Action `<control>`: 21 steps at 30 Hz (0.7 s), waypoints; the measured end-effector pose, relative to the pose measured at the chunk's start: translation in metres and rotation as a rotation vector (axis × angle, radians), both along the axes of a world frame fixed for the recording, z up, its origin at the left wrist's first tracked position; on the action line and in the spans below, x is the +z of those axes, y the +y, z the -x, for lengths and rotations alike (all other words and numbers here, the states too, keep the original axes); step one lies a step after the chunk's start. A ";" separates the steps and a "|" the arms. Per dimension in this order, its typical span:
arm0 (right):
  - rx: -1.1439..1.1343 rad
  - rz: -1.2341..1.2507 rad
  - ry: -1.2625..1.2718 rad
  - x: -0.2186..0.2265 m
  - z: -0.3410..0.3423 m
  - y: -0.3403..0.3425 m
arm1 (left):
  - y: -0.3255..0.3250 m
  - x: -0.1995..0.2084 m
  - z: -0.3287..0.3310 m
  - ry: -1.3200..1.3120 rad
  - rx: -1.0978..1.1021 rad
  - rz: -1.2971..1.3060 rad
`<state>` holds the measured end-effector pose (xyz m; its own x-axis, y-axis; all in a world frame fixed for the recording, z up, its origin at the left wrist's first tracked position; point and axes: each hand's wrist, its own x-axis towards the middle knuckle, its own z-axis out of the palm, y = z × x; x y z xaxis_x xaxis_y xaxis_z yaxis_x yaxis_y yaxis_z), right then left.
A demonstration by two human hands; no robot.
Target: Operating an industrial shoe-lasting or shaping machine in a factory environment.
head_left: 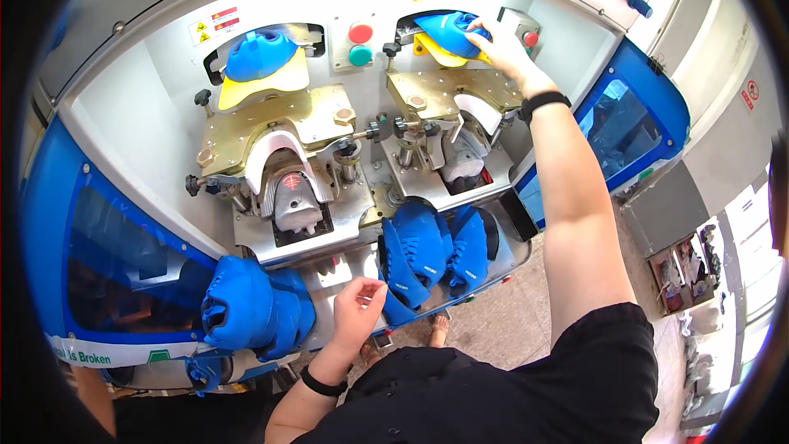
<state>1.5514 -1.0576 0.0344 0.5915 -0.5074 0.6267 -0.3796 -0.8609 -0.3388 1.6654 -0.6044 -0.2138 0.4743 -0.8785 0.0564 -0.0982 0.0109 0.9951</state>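
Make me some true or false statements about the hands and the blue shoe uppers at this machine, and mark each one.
1. The right hand touches the blue upper at the right station. True.
2. The left hand is holding a blue upper. False: it is half curled in front of the machine, with no upper in it.
3. The blue upper at the left station sits above a yellow flap. True.
4. The green button is above the red button. False: the red one is above.
5. Only one wrist wears a dark band. False: both do.
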 end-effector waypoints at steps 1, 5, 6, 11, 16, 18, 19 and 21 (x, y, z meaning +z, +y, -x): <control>0.091 -0.070 -0.039 -0.004 0.000 0.010 | -0.006 0.004 0.005 0.041 -0.011 0.016; 0.154 -0.057 -0.202 -0.050 0.046 0.084 | -0.035 0.011 0.033 0.239 -0.138 0.041; 0.120 0.020 -0.182 -0.064 0.063 0.113 | -0.045 0.011 0.040 0.259 -0.205 0.041; 0.053 -0.033 -0.138 -0.165 0.147 0.212 | -0.111 0.041 0.084 0.682 -0.348 -0.092; 0.091 -0.178 -0.091 -0.197 0.159 0.215 | -0.172 0.027 0.130 0.933 -0.251 -0.041; 0.093 -0.177 -0.014 -0.191 0.152 0.191 | -0.195 0.019 0.131 1.025 -0.234 0.065; 0.086 -0.171 0.007 -0.182 0.148 0.183 | -0.205 0.019 0.128 1.034 -0.233 0.102; 0.028 -0.106 -0.013 -0.164 0.137 0.172 | -0.217 0.020 0.118 1.012 -0.265 0.070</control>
<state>1.4141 -0.8855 -0.1297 0.5986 -0.5546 0.5779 -0.3509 -0.8302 -0.4332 1.5469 -0.8214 -0.1940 0.1210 -0.9713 -0.2046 0.7933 -0.0292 0.6081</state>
